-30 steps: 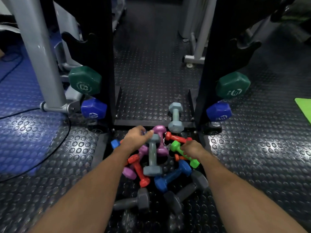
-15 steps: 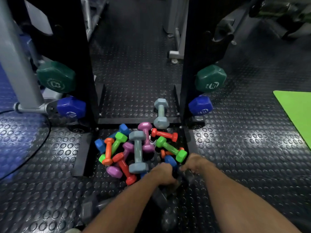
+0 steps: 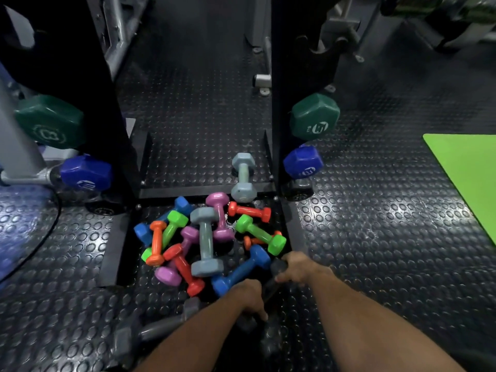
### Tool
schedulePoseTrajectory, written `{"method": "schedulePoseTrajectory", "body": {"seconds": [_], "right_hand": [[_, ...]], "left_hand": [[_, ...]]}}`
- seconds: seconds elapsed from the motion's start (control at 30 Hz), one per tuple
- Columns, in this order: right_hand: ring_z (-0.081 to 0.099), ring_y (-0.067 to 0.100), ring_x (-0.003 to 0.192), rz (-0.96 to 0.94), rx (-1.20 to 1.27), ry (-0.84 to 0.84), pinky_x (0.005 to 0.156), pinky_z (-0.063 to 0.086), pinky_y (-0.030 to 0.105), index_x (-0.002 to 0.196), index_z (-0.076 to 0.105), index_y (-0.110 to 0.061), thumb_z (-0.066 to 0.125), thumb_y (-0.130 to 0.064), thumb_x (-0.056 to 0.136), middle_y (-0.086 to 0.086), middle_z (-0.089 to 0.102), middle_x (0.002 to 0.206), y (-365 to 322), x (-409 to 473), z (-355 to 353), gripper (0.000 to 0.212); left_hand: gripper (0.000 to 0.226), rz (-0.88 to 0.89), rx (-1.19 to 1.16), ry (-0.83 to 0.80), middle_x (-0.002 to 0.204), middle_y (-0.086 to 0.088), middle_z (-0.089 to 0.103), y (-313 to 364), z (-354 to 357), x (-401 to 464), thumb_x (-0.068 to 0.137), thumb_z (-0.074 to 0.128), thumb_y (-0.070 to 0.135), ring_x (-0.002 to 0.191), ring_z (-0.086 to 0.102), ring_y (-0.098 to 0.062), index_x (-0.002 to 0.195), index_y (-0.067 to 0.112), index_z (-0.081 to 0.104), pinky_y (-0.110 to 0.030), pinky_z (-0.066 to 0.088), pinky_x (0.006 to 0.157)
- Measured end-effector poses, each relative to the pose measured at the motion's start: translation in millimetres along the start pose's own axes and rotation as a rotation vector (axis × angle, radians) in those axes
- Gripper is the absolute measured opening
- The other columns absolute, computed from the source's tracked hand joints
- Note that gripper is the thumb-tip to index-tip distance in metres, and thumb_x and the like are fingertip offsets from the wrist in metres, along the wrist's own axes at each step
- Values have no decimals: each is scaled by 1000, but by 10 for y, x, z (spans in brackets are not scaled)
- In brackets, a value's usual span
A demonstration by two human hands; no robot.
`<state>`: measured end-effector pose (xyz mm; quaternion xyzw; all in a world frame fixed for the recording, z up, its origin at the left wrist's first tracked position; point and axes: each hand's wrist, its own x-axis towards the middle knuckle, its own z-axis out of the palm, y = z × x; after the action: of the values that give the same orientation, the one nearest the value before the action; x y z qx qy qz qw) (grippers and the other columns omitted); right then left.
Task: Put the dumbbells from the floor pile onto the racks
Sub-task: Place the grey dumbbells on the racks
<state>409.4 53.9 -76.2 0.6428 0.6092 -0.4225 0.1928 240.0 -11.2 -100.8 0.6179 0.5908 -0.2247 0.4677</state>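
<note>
Gripping a dark grey dumbbell point(image 3: 269, 287) at the near edge of the floor pile, both hands have their fingers curled round it: left hand point(image 3: 248, 298) at its near end, right hand point(image 3: 298, 267) at its far end. Another grey dumbbell point(image 3: 158, 328) lies to the left. Beyond, the pile of coloured dumbbells point(image 3: 206, 237) rests on the studded floor point(image 3: 375, 224) between two black racks point(image 3: 292, 63). Each rack carries a green dumbbell point(image 3: 314, 116) above a blue one point(image 3: 303, 162). A pale grey dumbbell point(image 3: 243, 177) lies farther back, with a green mat point(image 3: 467, 170) at right
</note>
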Motion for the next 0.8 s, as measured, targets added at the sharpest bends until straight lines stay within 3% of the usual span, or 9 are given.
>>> {"method": "schedulePoseTrajectory", "body": {"seconds": [0.07, 0.13, 0.2, 0.3, 0.4, 0.43, 0.57, 0.73, 0.8], "right_hand": [[68, 15, 76, -16, 9, 24, 66, 55, 26, 110, 70, -18, 86, -42, 72, 3, 72, 100, 10, -22, -1, 48], [65, 8, 58, -22, 27, 38, 52, 50, 22, 102, 71, -17, 86, -35, 73, -1, 72, 86, 15, -70, -17, 37], [65, 6, 49, -25, 40, 41, 47, 54, 24, 93, 73, -13, 85, -27, 72, -1, 72, 72, 25, -103, -29, 28], [72, 16, 54, -22, 32, 57, 53, 64, 35, 88, 74, -5, 86, -27, 66, 7, 75, 74, 22, -186, -77, 33], [75, 21, 58, -5, 51, 76, 51, 63, 35, 84, 74, -2, 89, -27, 66, 8, 75, 75, 21, -251, -223, 34], [75, 20, 58, -1, 64, 82, 52, 63, 33, 83, 74, -2, 89, -27, 69, 7, 76, 74, 29, -279, -277, 33], [75, 16, 57, 11, 115, 128, 56, 64, 32, 82, 78, -4, 87, -29, 70, 2, 76, 66, 66, -397, -436, 29], [73, 13, 51, 47, 217, 215, 54, 63, 32, 74, 76, -5, 88, -27, 72, 1, 74, 59, 74, -494, -678, 25], [74, 17, 54, 45, 256, 263, 56, 64, 35, 77, 77, -3, 87, -29, 74, 5, 76, 64, 78, -532, -803, 28]], "left_hand": [[80, -13, 30, -57, 128, -8, 70, -6, -26, -41, 63, 97, 38, 111, 71, -25, 128, 10, 59, -38, 60, 92], [88, -14, 26, -129, 125, -7, 71, -6, -64, -92, 60, 99, 28, 101, 75, -25, 133, 9, 53, -38, 62, 82], [92, -2, -5, -198, 125, -10, 70, -1, -119, -145, 62, 98, 14, 91, 76, -27, 137, 9, 45, -42, 64, 79], [82, 45, 36, -214, 124, -11, 69, 12, -206, -199, 64, 93, 6, 86, 73, -28, 132, 13, 48, -37, 61, 61], [76, 93, -35, -237, 117, -9, 67, 28, -309, -215, 66, 90, 1, 74, 72, -22, 129, 18, 52, -28, 55, 42], [74, 110, -55, -234, 114, -7, 68, 38, -362, -228, 66, 90, 2, 72, 72, -21, 129, 19, 54, -29, 57, 46], [71, 195, -5, -164, 117, 2, 68, 91, -636, -317, 63, 93, 17, 102, 68, -20, 125, 24, 61, -30, 57, 77], [84, 234, -89, -91, 120, 2, 67, 70, -1038, -439, 54, 95, 27, 105, 68, -19, 131, 23, 60, -35, 61, 88], [83, 212, -205, -18, 118, 0, 67, 55, -1213, -527, 61, 95, 21, 99, 69, -18, 135, 17, 57, -31, 62, 79]]}}
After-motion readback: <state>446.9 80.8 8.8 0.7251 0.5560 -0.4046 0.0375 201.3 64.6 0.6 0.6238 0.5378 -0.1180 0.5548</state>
